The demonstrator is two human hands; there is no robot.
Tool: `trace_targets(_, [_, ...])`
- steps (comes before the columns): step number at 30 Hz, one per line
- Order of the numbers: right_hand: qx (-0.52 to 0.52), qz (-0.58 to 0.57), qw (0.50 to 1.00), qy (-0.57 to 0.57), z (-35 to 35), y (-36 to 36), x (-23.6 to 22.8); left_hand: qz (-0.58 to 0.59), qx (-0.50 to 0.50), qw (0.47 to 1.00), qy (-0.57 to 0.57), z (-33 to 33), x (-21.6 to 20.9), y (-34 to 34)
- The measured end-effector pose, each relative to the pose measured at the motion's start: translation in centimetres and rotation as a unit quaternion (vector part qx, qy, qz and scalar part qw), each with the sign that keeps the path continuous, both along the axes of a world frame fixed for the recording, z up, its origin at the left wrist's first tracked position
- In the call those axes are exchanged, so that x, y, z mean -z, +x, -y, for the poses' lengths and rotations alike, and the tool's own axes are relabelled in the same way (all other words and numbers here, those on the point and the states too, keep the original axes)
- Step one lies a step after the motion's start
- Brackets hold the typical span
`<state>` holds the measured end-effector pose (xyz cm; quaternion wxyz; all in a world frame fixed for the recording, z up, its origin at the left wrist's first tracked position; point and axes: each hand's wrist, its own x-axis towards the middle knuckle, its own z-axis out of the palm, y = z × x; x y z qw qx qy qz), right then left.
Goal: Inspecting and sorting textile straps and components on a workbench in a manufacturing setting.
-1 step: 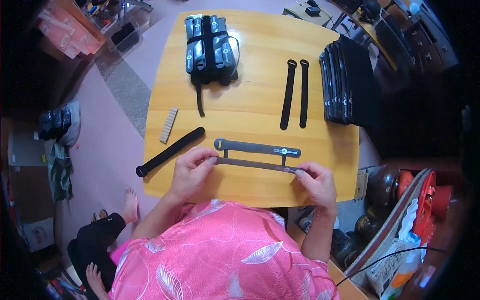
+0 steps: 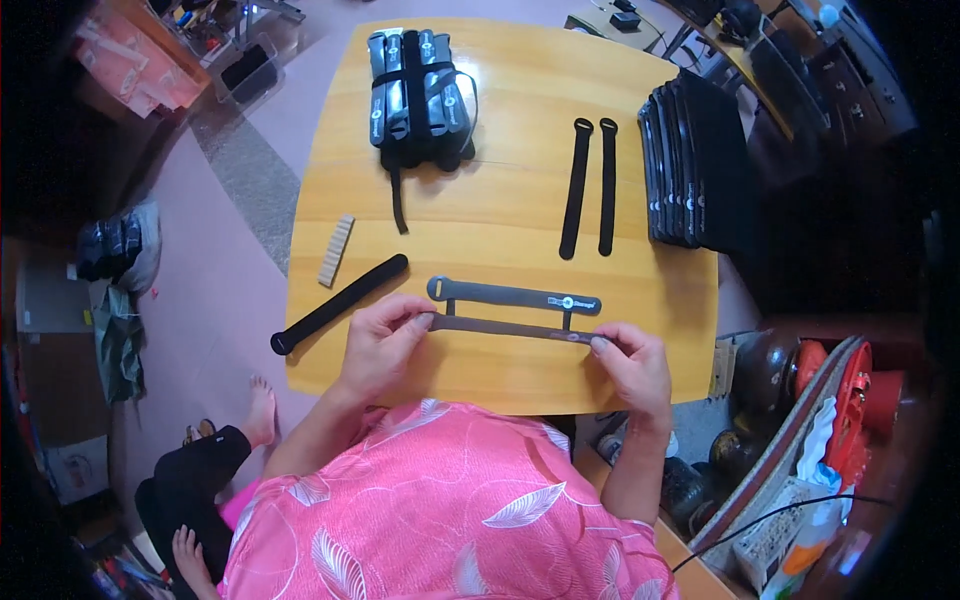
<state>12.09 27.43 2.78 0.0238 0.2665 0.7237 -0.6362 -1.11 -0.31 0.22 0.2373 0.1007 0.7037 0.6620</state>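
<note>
Near the front edge of the table, my left hand (image 2: 380,345) pinches the left end of a dark grey strap (image 2: 505,327). The strap's right end is pinched by my right hand (image 2: 635,365), so it stretches level between them. Just beyond lies a second grey strap (image 2: 500,293) with a slot at its left end and a pale printed mark at its right. Two short dark tabs (image 2: 450,307) span the gap between these straps; how they are joined I cannot tell. Left of my left hand, a black strap (image 2: 340,305) lies slantwise on the table.
On the wooden table (image 2: 500,200) stand a strapped bundle of grey and black straps (image 2: 418,95) far left and a stack of black straps (image 2: 690,165) at right. Two slotted black straps (image 2: 575,190) lie nearby. A beige ridged strip (image 2: 337,250) rests left. Another person's leg (image 2: 205,465) shows lower left.
</note>
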Motion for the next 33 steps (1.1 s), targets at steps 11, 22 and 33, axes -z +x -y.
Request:
trace_targets(11, [0.104, 0.013, 0.992, 0.066, 0.1, -2.3, 1.3, 0.177, -0.026, 0.983, 0.026, -1.1, -0.5, -1.7])
trace_targets(22, [0.115, 0.04, 0.988, 0.095, -0.7, -2.9, 2.7, -0.089, -0.036, 0.98, -0.176, -2.2, 0.8, -2.4])
trace_targets(33, [0.146, 0.049, 0.985, 0.075, -0.7, -3.1, 3.0, -0.095, -0.058, 0.975, -0.195, -2.3, 1.7, -2.5])
